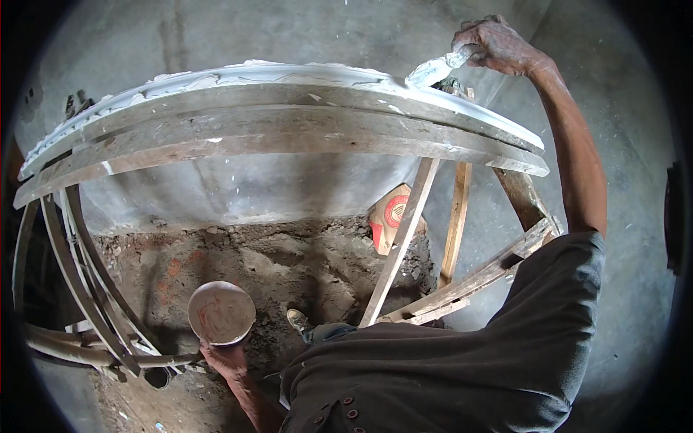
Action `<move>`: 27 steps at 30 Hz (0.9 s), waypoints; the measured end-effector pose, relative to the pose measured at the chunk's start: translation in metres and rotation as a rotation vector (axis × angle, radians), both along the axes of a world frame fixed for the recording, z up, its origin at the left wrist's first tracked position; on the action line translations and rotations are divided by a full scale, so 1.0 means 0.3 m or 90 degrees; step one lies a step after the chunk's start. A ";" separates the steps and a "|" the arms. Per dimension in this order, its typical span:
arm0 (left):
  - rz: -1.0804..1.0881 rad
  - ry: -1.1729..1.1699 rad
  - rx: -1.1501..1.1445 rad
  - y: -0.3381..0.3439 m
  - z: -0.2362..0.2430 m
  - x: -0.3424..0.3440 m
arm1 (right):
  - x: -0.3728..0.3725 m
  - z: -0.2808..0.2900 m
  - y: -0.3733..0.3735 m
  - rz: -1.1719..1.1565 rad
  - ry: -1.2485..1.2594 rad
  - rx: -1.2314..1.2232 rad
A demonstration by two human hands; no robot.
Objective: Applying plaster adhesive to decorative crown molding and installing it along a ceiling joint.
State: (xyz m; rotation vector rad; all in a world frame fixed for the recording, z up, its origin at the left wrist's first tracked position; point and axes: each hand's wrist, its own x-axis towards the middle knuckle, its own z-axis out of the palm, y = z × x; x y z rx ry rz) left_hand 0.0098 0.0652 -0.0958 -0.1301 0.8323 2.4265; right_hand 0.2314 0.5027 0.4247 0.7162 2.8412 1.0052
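My right hand (494, 47), raised at the upper right, grips a short tool (433, 71) thickly smeared with white plaster. Its far end meets the white plaster moulding (289, 71), which runs along the top of long wooden boards (281, 133). The moulding has rough, lumpy edges, most visibly toward the left. Low at the middle left, my left hand (224, 359) holds a round bowl (221, 312) from underneath and near its rim, with pinkish-white residue inside.
Wooden legs and braces (455, 224) stand at both sides beneath the boards. A paper sack (382, 216) leans by the grey wall (238, 187). Rough dirt and rubble (303, 267) cover the ground around my shoe (298, 319). Grey plastered surfaces surround the stand.
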 end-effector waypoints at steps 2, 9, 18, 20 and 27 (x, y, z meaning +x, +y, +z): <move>-0.014 0.031 -0.021 0.014 -0.004 -0.002 | -0.003 -0.026 0.034 0.009 -0.005 -0.007; -0.065 0.028 -0.004 0.059 -0.069 -0.051 | -0.044 -0.080 0.127 -0.078 -0.067 0.002; -0.062 0.032 -0.056 0.116 -0.066 -0.025 | -0.039 -0.130 0.291 -0.256 -0.188 0.017; -0.046 0.028 -0.036 0.118 -0.068 -0.017 | -0.023 -0.145 0.351 -0.306 -0.226 0.020; -0.087 -0.004 -0.028 0.115 -0.084 -0.030 | 0.235 -0.213 0.507 -0.366 -0.211 0.082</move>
